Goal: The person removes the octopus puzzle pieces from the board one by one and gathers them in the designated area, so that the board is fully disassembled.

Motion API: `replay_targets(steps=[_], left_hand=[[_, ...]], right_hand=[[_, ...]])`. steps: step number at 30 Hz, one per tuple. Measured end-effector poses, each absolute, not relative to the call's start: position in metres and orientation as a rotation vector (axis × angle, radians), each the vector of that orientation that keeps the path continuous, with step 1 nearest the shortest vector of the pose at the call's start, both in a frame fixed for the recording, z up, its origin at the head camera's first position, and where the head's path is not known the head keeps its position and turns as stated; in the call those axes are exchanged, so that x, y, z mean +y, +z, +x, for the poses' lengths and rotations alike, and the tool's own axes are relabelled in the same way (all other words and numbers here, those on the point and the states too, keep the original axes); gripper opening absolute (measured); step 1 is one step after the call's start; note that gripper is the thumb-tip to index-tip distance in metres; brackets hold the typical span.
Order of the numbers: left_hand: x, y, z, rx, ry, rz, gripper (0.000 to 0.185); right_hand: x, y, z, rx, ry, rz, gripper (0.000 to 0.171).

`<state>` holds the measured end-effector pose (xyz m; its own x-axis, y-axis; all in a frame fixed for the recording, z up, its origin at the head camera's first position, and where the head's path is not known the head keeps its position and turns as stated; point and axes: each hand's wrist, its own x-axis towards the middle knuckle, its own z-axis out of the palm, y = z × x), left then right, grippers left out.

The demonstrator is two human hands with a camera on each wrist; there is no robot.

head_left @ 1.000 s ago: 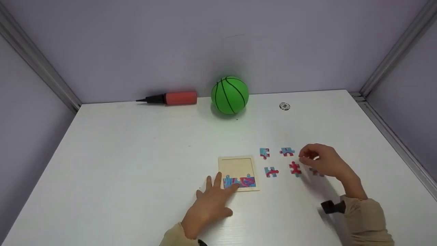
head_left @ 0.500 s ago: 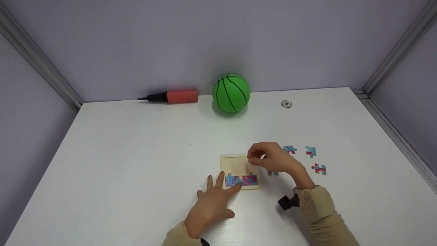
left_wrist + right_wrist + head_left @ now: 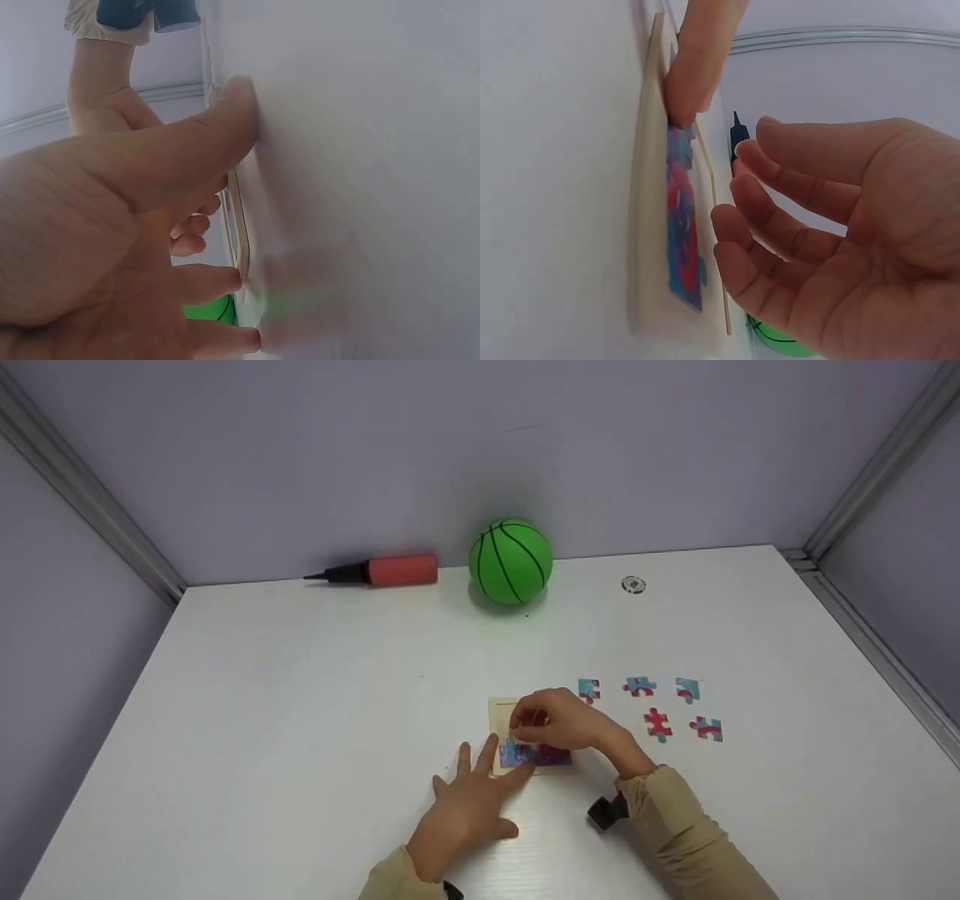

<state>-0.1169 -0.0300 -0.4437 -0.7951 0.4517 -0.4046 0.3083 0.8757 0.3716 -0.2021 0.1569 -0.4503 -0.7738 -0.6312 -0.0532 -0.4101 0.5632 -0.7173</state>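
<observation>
My left hand [image 3: 465,814] lies with spread fingers at the near left of a shallow wooden puzzle tray [image 3: 497,716]. One fingertip touches the jigsaw pieces [image 3: 517,754] fitted along the tray's near side; another is at the left rim. Over the tray hovers my right hand [image 3: 570,720], its fingers loosely curved. In the right wrist view nothing shows between the thumb and fingers of the right hand [image 3: 817,217], and the blue, red and purple pieces [image 3: 682,217] lie beside them. The right hand hides much of the tray.
Right of the tray lie loose jigsaw pieces: a red one [image 3: 658,724], a red-and-blue one [image 3: 707,728], and blue ones [image 3: 639,686] further back. At the back are a green ball [image 3: 511,562], a red-and-black hand pump [image 3: 401,571] and a round chip [image 3: 634,585].
My right hand has swept left from the loose pieces to above the tray, uncovering pieces on the right. The left hand has stayed on the tray. The head view has shifted slightly.
</observation>
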Motion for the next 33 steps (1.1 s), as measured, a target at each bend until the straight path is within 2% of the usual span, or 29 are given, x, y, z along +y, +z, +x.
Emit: replay_targets(steps=[18, 29, 33], left_hand=[[-0.0297, -0.4438, -0.1198, 2.565, 0.372, 0.534, 0.077], [-0.0282, -0.4430, -0.1198, 2.577, 0.369, 0.520, 0.078], [-0.0275, -0.4429, -0.1197, 2.580, 0.341, 0.524, 0.076]], right_hand=[[0.1472, -0.4581, -0.1988, 2.532, -0.933, -0.882, 0.010], [0.1479, -0.4598, -0.1983, 2.514, -1.019, -0.907, 0.004], [0.1472, -0.4578, -0.1962, 2.502, -1.068, -0.859, 0.007]])
